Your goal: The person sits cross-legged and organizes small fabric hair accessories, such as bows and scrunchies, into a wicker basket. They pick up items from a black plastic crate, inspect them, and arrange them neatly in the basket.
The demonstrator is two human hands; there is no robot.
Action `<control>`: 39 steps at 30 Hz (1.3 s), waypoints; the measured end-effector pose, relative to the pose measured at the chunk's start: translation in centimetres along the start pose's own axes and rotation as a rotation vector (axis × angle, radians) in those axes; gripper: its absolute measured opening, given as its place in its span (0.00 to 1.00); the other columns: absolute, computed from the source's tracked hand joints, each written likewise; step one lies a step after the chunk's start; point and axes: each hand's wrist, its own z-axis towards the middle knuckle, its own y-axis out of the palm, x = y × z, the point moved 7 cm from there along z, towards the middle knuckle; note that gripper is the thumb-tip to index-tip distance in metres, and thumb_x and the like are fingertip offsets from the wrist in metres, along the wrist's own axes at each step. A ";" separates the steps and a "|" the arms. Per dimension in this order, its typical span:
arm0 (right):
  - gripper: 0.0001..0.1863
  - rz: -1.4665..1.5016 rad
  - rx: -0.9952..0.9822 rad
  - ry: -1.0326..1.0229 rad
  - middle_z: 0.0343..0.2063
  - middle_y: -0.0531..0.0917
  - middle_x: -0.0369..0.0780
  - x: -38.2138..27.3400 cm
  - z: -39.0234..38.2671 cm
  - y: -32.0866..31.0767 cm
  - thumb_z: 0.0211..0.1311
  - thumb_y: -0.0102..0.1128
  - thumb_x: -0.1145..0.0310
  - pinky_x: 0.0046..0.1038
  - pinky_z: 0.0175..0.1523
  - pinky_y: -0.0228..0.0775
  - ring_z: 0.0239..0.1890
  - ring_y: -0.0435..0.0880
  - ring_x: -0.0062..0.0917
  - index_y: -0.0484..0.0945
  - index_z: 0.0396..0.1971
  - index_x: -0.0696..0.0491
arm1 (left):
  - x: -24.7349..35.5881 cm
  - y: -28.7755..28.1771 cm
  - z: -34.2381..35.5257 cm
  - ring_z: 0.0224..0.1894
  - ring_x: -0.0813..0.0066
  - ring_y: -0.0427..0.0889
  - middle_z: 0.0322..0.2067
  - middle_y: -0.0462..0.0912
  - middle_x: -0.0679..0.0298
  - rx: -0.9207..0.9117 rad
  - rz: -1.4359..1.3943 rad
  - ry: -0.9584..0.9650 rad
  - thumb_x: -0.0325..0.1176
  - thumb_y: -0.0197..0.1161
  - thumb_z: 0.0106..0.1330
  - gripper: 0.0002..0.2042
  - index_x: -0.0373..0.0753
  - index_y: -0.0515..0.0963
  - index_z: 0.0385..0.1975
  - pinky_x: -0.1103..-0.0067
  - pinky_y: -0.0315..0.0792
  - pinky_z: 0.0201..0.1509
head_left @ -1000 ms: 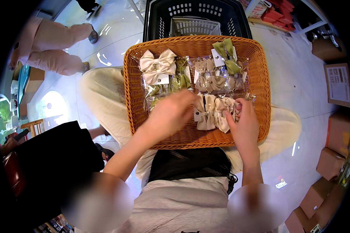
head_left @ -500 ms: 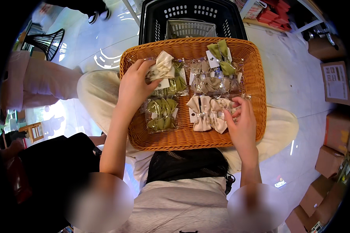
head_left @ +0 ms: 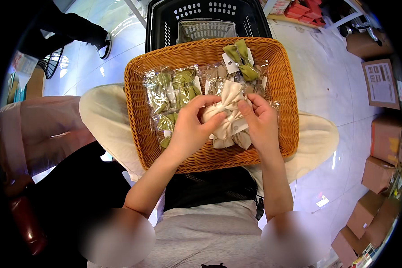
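Observation:
Above the middle of a wicker basket (head_left: 292, 107), a cream hair bow (head_left: 231, 94) with a beaded trim is held between my two hands. My left hand (head_left: 190, 129) pinches its left side with thumb and fingers. On the opposite side, my right hand (head_left: 261, 123) grips it, thumb on top. Below it, partly hidden, lie more cream bows (head_left: 242, 140). Green bows (head_left: 158, 91) in clear wrappers fill the basket's left part. Wrapped taupe bows (head_left: 215, 75) are at the back right, with an unwrapped green bow (head_left: 243, 60) on a white card over them.
The basket sits over my crossed legs. Behind it stands a black perforated crate (head_left: 254, 24) with a small wire-like basket (head_left: 205, 32) inside. Several cardboard boxes (head_left: 382, 85) line the right side. Another person's leg (head_left: 82, 29) shows at the upper left.
My left hand has brought the cream bow from the basket's back left to the middle. My right hand has left the cream bows below and now grips it too. The view has shifted slightly.

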 end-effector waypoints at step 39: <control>0.10 0.064 -0.071 0.038 0.32 0.80 0.36 0.7 -2.4 -2.6 0.58 0.56 0.73 0.17 0.39 0.67 0.32 0.76 0.14 0.75 0.38 0.61 | -0.8 -0.7 -0.9 0.24 0.89 0.68 0.25 0.75 0.70 0.078 -0.273 -0.057 0.29 0.60 0.61 0.07 0.31 0.75 0.32 0.89 0.62 0.28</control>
